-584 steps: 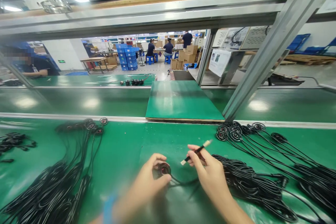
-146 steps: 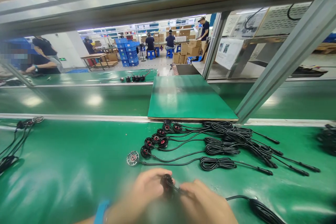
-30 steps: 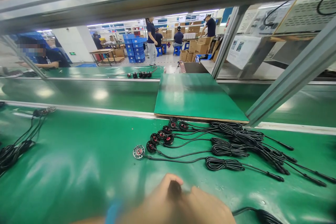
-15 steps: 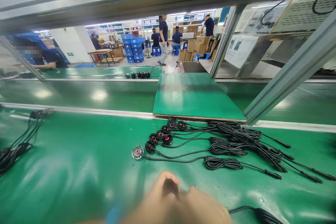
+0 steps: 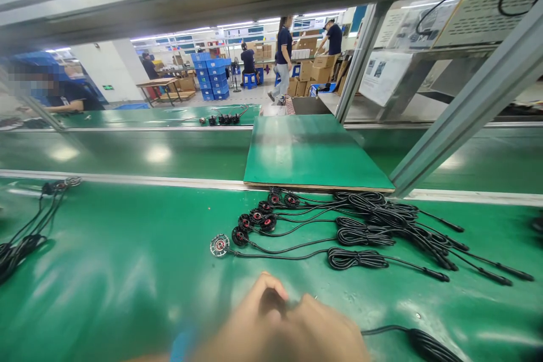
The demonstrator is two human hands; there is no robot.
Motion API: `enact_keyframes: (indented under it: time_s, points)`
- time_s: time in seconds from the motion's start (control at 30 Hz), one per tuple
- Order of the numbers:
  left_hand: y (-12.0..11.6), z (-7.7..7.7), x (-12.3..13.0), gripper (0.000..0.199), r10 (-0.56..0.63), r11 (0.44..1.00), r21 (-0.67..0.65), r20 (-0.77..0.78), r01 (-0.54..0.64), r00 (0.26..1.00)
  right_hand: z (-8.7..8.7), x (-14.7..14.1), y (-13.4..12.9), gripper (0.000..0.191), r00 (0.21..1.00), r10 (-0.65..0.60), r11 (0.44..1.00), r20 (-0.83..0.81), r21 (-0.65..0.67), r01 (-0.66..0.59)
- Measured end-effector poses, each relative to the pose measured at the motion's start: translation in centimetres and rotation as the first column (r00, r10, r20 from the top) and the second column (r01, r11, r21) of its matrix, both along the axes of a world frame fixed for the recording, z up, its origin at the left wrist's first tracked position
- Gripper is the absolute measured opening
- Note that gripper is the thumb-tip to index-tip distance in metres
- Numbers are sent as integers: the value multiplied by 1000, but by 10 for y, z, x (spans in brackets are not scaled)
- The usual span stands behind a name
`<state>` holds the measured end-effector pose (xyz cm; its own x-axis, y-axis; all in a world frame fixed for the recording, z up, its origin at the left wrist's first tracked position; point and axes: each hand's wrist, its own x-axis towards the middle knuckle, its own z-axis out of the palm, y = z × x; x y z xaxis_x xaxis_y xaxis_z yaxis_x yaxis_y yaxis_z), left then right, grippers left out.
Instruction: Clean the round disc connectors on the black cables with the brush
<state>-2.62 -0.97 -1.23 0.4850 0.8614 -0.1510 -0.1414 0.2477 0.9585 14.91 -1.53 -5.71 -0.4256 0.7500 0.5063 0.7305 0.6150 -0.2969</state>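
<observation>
My left hand (image 5: pixel 250 319) and my right hand (image 5: pixel 324 331) are together at the bottom middle, blurred, with fingers curled towards each other. Between them is something dark that I cannot make out. A black cable (image 5: pixel 386 328) runs from beside my right hand to a coiled bundle (image 5: pixel 432 345) at the lower right. Beyond my hands lies a silver round part (image 5: pixel 220 245) with a red centre, joined to a coiled black cable (image 5: pixel 356 258). Several black round parts with red centres (image 5: pixel 240 236) lie behind it, their coiled cables stretching to the right.
More cables (image 5: pixel 25 244) with round parts lie at the far left of the green table (image 5: pixel 127 271). A green board (image 5: pixel 314 153) bridges the back. A metal post (image 5: pixel 466 107) slants at the right. People, blue crates (image 5: pixel 212 76) and cartons (image 5: pixel 323 70) are in the background.
The view has shifted slightly, so the table items appear a little further left. A person walking in the background has moved right. My hands stay together, moved very little.
</observation>
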Motion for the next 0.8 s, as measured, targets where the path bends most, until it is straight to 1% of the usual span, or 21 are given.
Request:
enact_keyframes:
  time_s: [0.07,0.13,0.27,0.37,0.43,0.5,0.57,0.67,0.73,0.8]
  points:
    - [-1,-3,-2,47,6,999,39,-30,-5,1000,0,-1,1,29,1000,5,1000,-17,-14,-5]
    - [-2,-7,-2,47,46,996,76,-55,-42,997,-1,-1,2,27,999,19,999,-40,-47,-21]
    - [-4,-13,-1,44,142,981,148,-94,-127,985,2,1,4,23,994,43,985,-105,-164,-60]
    - [-3,-13,-2,42,134,977,187,-147,-105,980,5,6,3,24,987,84,976,-140,-189,-110]
    - [0,-11,-5,40,98,969,244,-242,-37,965,7,7,2,25,989,76,985,-127,-147,-94]
    - [2,-9,-9,36,54,951,304,-340,55,939,7,6,0,26,996,36,997,-87,-63,-42]
    - [2,-11,-14,29,28,935,338,-379,110,925,6,3,-2,27,999,7,1000,-44,28,-5]
    - [-3,-21,-21,24,32,931,351,-357,102,934,3,-1,-5,30,1000,-3,996,-25,95,5]
    - [-7,-30,-23,23,28,930,353,-347,103,937,2,-1,-7,30,999,-11,996,-37,92,14]
    - [-9,-36,-21,23,34,928,360,-347,100,937,2,1,-7,28,998,-1,998,-59,55,4]
